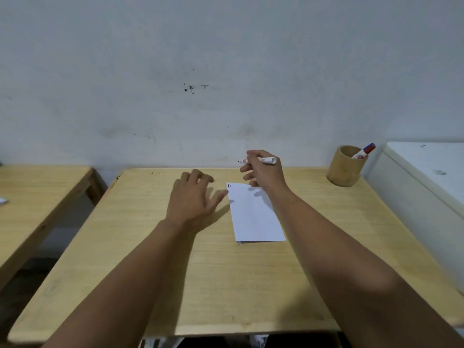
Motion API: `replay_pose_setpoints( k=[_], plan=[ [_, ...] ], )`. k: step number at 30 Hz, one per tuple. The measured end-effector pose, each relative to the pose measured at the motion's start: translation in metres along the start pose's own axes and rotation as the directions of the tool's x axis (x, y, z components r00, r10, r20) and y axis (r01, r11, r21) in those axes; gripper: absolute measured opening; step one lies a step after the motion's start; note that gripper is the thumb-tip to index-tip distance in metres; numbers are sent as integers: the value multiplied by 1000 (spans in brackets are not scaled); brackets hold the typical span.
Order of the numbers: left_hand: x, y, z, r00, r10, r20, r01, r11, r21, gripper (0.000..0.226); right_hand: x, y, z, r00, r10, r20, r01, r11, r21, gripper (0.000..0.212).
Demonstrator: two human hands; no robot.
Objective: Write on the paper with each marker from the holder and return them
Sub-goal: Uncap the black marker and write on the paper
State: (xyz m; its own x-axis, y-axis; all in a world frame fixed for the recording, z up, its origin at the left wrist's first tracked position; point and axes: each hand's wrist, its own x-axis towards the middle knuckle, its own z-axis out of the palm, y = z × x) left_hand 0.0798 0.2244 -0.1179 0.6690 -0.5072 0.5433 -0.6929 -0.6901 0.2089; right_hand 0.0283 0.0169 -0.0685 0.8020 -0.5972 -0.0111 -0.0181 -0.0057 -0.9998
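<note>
Fingers (251, 156) of the right hand (263, 172) are curled round a white marker (261, 160), pinching it near its uncapped end; the dark tip points away to the left, and the blunt white end sticks out on the other side of the knuckles. The hand is lifted off the desk, above the far edge of the paper (253, 214). Just under those fingers, at the sheet's far left corner, sit two short strokes (229, 186), one blue and one red.

Across from that, the left hand (193, 194) is spread open, palm down, holding nothing, its thumb reaching just to the paper's left edge. Whether the palm presses on the wood or floats a little above it, I cannot tell.

Further out to the right of the marker hand, a round wooden holder (345, 169) stands at the far corner of the desk (226, 285), with another marker (364, 151) leaning in it, its red and blue end up. Beyond the holder is a white cabinet (426, 177); off past the open hand, a second wooden table (37, 187).
</note>
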Motion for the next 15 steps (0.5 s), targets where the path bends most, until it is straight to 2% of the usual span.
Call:
replay_pose_setpoints(
  k=[2, 3, 5, 8, 12, 15],
  plan=[
    [-12, 19, -11, 985, 159, 63, -150, 981, -127, 59, -2, 2, 4, 1000, -12, 4, 12, 999, -53, 24],
    [-19, 25, -12, 973, 192, 126, -170, 971, -170, 64, -3, 4, 6, 1000, -2, -3, 1, 998, -63, 28],
    [-30, 31, -12, 950, 187, 252, -140, 971, -193, 74, -4, 10, 11, 999, 29, -14, -30, 998, -61, 25],
    [-39, 27, -6, 910, 162, 383, -115, 983, -143, 77, -8, 24, 16, 998, 61, 20, -60, 998, -36, 20],
    [-46, 24, -6, 903, 178, 392, -137, 982, -130, 76, -10, 42, 24, 998, 62, 6, -61, 997, -48, 33],
    [-48, 23, -2, 908, 163, 387, -114, 982, -148, 78, -10, 54, 26, 999, 48, -17, -49, 997, -59, 29]
  ],
)
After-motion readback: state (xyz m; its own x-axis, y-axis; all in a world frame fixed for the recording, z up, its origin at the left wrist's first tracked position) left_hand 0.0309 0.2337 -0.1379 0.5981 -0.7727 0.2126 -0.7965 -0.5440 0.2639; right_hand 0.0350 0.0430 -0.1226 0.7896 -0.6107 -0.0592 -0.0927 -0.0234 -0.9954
